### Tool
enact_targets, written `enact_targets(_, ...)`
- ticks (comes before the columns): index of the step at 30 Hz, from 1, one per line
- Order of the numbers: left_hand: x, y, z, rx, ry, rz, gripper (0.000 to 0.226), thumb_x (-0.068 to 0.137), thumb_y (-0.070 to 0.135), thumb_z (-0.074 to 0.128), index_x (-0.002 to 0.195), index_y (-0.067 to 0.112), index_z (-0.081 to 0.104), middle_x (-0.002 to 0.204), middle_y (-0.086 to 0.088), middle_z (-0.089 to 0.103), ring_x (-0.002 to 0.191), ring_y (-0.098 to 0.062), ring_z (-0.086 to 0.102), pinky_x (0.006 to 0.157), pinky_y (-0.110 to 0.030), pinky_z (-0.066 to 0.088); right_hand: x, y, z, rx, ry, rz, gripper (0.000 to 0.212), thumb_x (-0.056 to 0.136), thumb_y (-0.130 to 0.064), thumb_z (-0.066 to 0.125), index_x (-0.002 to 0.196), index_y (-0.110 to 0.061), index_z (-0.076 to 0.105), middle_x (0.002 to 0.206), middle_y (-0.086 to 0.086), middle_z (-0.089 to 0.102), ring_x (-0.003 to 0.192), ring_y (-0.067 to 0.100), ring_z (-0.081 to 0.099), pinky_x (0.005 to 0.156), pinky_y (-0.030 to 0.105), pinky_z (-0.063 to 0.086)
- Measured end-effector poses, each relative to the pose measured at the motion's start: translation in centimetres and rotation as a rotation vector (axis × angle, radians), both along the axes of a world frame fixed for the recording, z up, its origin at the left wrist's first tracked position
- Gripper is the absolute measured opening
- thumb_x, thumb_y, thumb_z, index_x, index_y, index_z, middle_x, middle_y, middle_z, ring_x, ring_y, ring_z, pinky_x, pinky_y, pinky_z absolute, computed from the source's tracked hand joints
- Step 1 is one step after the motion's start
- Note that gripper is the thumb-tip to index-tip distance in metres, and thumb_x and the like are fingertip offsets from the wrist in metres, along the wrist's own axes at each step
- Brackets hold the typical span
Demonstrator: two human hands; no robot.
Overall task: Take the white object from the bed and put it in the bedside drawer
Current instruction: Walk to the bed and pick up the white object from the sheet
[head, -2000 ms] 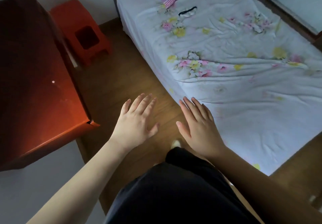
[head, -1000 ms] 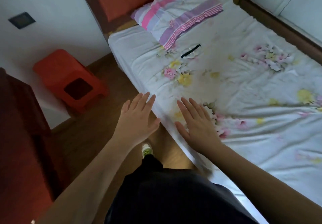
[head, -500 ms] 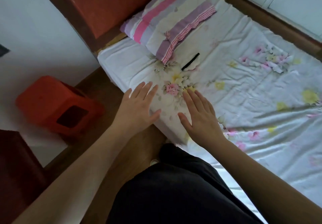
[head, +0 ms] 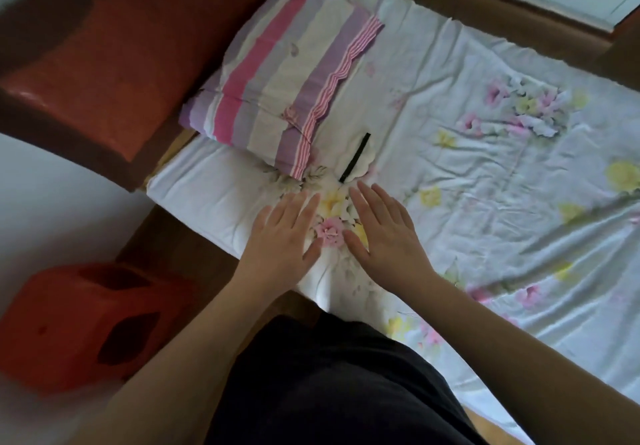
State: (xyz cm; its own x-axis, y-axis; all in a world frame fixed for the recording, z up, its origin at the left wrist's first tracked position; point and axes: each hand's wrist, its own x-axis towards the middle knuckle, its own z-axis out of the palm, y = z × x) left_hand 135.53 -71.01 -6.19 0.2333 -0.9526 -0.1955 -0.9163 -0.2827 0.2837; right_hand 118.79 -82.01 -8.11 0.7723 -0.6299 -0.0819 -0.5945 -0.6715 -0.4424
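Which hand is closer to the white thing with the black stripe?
The right hand. Its fingertips nearly reach the white object beside the pillow; the left hand is farther away.

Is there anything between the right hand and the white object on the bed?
Nothing visible. The white object lies beside the pillow, just beyond the right hand, with only bare sheet between them.

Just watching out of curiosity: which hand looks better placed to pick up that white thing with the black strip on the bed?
Probably the right hand: its fingertips lie just below the white object, nearly in line with it. The left hand lies flat farther left. Both are open and empty.
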Motion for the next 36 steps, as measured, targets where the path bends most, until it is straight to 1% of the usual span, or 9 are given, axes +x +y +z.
enact_targets(7,5.2,-7.3,-5.1,-0.001,0.035,-0.077,0.067,0.094,0.037,0.048,0.153,0.013,0.025,0.154,-0.014,0.036,0.143,-0.030,0.030,0.111,-0.057,0.031,4.8,-6.8,-5.4,0.019,-0.003,-0.153,0.065,0.098,-0.039,0.047,0.153,-0.017,0.021,0.162,0.004,0.017,0.149,0.021,0.012,0.120,0.040,0.013)
enact_targets(16,10.6,-17.1,-18.8,-0.015,-0.020,-0.237,0.070,0.088,0.029,0.055,0.151,0.013,0.030,0.156,-0.012,0.035,0.144,-0.030,0.029,0.113,-0.057,0.025,9.4,-12.0,-19.2,0.102,0.027,-0.345,0.068,0.097,-0.033,0.049,0.154,-0.017,0.017,0.162,0.004,0.016,0.150,0.021,0.008,0.120,0.041,0.014)
enact_targets(19,11.7,-18.6,-22.2,0.021,-0.016,-0.213,0.072,0.087,0.025,0.060,0.151,0.012,0.031,0.157,-0.011,0.032,0.147,-0.027,0.023,0.115,-0.056,0.019,11.5,-13.4,-24.0,0.097,0.059,-0.405,0.068,0.097,-0.032,0.049,0.154,-0.015,0.017,0.163,0.007,0.011,0.150,0.025,0.004,0.121,0.042,0.010)
enact_targets(22,12.2,-19.2,-25.5,0.002,-0.040,-0.233,0.069,0.085,0.023,0.061,0.148,0.010,0.037,0.154,-0.011,0.039,0.146,-0.026,0.028,0.117,-0.056,0.022,12.6,-14.8,-28.7,0.140,0.164,-0.415,0.073,0.096,-0.034,0.047,0.155,-0.018,0.009,0.164,0.005,-0.001,0.150,0.024,-0.005,0.121,0.042,0.002)
enact_targets(25,12.5,-19.2,-28.1,0.020,-0.030,-0.266,0.065,0.084,0.022,0.047,0.148,0.010,0.037,0.152,-0.011,0.042,0.145,-0.027,0.030,0.118,-0.053,0.018,13.2,-16.0,-33.2,0.191,0.300,-0.372,0.083,0.092,-0.031,0.050,0.154,-0.021,-0.003,0.163,0.001,-0.011,0.149,0.021,-0.012,0.120,0.042,-0.007)
enact_targets(27,12.7,-18.7,-29.4,0.070,-0.024,-0.284,0.070,0.080,0.025,0.034,0.149,0.012,0.034,0.154,-0.010,0.039,0.146,-0.026,0.026,0.119,-0.049,0.012,13.1,-17.3,-35.4,0.200,0.374,-0.351,0.088,0.088,-0.019,0.052,0.154,-0.022,-0.006,0.163,-0.002,-0.012,0.149,0.018,-0.013,0.118,0.042,-0.010)
enact_targets(30,13.0,-17.8,-31.1,0.105,-0.018,-0.311,0.074,0.079,0.025,0.033,0.152,0.014,0.026,0.159,-0.008,0.029,0.149,-0.024,0.017,0.120,-0.046,0.005,13.2,-19.3,-37.7,0.138,0.413,-0.346,0.085,0.087,-0.010,0.047,0.155,-0.020,-0.004,0.164,-0.002,-0.006,0.150,0.019,-0.009,0.118,0.042,-0.009)
enact_targets(33,13.3,-16.8,-31.8,0.128,0.023,-0.293,0.074,0.079,0.023,0.033,0.152,0.013,0.026,0.159,-0.009,0.029,0.149,-0.025,0.017,0.120,-0.050,0.011,13.7,-20.5,-38.6,0.006,0.424,-0.298,0.069,0.094,-0.020,0.041,0.154,-0.017,0.008,0.163,0.002,0.011,0.150,0.022,0.005,0.118,0.047,-0.006)
enact_targets(36,13.3,-16.2,-32.1,0.156,0.055,-0.268,0.075,0.081,0.019,0.040,0.153,0.013,0.023,0.159,-0.009,0.028,0.149,-0.024,0.015,0.119,-0.052,0.017,13.9,-21.5,-38.6,-0.093,0.421,-0.255,0.065,0.091,-0.021,0.047,0.152,-0.015,0.024,0.157,0.005,0.029,0.146,0.025,0.021,0.117,0.052,-0.003)
